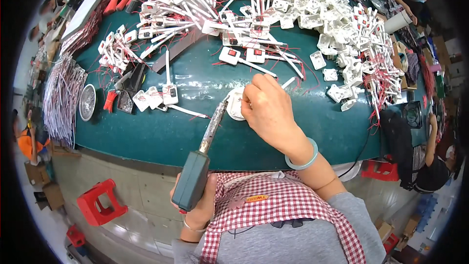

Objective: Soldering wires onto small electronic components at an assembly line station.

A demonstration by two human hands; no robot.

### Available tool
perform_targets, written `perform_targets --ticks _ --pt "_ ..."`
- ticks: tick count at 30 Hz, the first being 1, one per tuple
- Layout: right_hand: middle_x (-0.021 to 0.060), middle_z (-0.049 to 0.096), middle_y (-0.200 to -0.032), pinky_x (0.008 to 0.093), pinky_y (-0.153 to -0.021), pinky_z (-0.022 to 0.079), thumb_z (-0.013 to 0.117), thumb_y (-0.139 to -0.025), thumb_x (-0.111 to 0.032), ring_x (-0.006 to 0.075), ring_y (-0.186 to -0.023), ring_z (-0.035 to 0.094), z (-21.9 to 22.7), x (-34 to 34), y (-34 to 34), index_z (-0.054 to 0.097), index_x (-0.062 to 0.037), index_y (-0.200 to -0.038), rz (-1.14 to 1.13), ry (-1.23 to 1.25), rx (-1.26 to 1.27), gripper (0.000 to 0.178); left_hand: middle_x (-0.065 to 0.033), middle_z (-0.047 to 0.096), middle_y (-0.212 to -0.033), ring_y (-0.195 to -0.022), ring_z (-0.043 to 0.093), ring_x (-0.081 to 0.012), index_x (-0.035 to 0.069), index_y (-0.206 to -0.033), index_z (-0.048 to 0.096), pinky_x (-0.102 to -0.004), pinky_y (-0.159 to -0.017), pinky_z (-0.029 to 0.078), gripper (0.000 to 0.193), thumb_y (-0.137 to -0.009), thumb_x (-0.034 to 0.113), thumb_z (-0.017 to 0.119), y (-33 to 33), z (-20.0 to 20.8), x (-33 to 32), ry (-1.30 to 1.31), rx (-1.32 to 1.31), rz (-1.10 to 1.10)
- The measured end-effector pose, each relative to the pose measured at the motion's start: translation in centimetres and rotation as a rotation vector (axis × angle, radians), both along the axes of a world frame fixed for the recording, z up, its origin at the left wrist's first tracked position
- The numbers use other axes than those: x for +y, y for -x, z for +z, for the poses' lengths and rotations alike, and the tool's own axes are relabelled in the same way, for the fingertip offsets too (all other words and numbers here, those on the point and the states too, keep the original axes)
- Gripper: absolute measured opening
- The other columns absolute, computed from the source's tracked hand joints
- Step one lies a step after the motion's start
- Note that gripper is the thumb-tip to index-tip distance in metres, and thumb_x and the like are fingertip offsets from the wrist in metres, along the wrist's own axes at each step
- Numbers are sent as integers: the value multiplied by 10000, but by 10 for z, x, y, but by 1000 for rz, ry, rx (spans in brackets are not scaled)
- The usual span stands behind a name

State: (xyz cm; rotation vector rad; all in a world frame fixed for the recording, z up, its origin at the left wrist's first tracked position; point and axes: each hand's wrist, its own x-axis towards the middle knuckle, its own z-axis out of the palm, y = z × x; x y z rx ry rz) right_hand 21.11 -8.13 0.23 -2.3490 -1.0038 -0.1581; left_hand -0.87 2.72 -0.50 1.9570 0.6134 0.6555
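Observation:
My left hand (199, 198) is wrapped round the dark green handle of a soldering iron (191, 182), whose metal barrel slants up and away over the green table. The iron's tip meets the left edge of a round white plastic part (235, 105). Over the right side of that part, my right hand (267, 110) has its fingers bunched in a pinch; what they hold is hidden. A white stick (289, 82) pokes out beyond the knuckles. To the left lie white switch housings (170, 94) with white sticks.
White housings with red switches and wires (195, 7) are heaped at the back. Empty white shells (312, 7) pile up at back right. A metal bowl (88, 101) stands beside bundled wires (61, 100). A red stool (101, 203) is on the floor at left. Other people are around the edges.

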Motion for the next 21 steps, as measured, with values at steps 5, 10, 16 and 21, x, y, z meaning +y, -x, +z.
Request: perform_targets --ticks 5,10,16,21 --pt "118 547 -870 418 -766 507 698 -703 -22 292 -892 569 -2 1 2 618 -12 -772 -6 1 -14 106 -81 653 -809 -668 619 -191 1 -932 693 -319 -588 479 216 -806 118 824 4 -7 -1 -37 23 52" --pt "110 548 -877 413 -761 493 704 -709 -28 286 -900 568 -1 0 2 621 -16 -770 -21 -3 -34 103 -101 652 -1147 -848 619 -126 -19 -1232 621 -264 -692 516 382 -871 -2 742 17 -19 1 176 64 21" --pt "101 545 -874 411 -742 485 705 -717 -28 278 -894 567 -3 0 2 625 -23 -768 -28 -4 -49 96 -97 651 -1052 -662 565 -95 -48 -1208 612 -244 -551 458 371 -856 -12 724 13 -25 4 169 -75 159" --pt "102 539 -865 415 -735 488 701 -730 -29 279 -881 566 -5 -2 2 616 -22 -766 -41 -31 -65 93 -95 665 -1010 -748 601 -143 -55 -1176 616 -281 -649 502 320 -883 11 726 18 -13 8 286 -110 225"
